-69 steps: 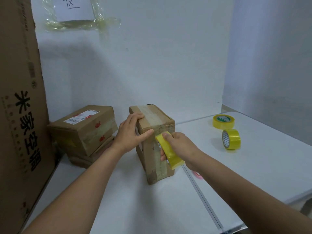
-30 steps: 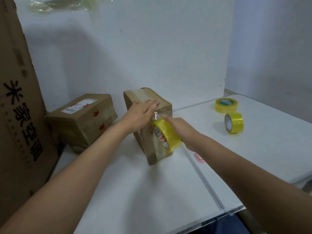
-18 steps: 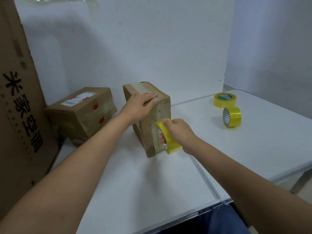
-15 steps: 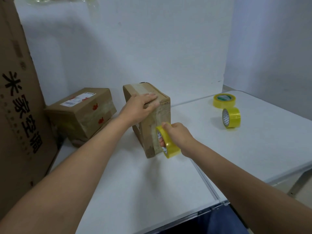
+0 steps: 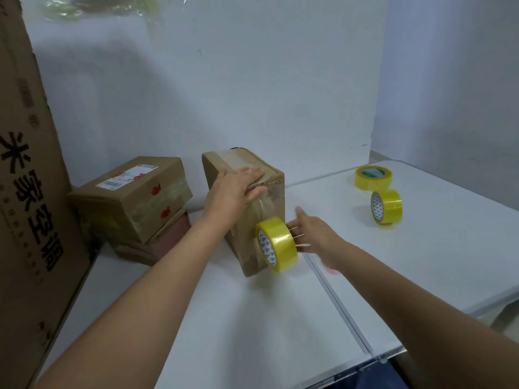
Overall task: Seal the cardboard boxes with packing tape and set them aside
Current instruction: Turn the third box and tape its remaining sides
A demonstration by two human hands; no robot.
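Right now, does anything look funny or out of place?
Yes. The yellow packing tape roll dangles off the upright brown cardboard box's side by its strip. The right hand, fingers spread and blurred, isn't holding it. The left hand presses the box top.

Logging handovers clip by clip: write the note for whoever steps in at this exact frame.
Left hand: flat, pressing the tape strip on top of the upright box.
Right hand: open, blurred, beside the tape roll, not gripping it.
The roll hangs against the box's near face, its strip uncut.
Stacked boxes sit to the left; two spare rolls to the right.
Left: cut the strip, smooth it, set the box aside.
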